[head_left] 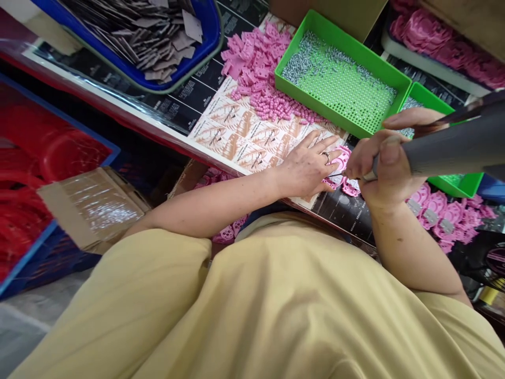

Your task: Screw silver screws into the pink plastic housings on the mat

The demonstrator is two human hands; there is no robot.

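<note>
My left hand [310,163], with a ring on one finger, holds a pink plastic part [341,160] down against the table. Its fingertips and thumb press on the part from the left. In my right hand [389,163] is a grey electric screwdriver [445,145], gripped near its front end. The thin dark bit [337,175] points left toward the pink part, beside my left fingers. Whether the bit touches a screw cannot be made out. Another piece of pink plastic [350,187] lies just below, partly covered by my hands.
Behind my hands stands a green tray [343,113] of small screws, with a smaller green tray [457,184] to its right. Loose pink pieces [256,58] are heaped left of it. A blue bin [215,31] holds flat pieces. Pink assemblies [445,216] lie at right.
</note>
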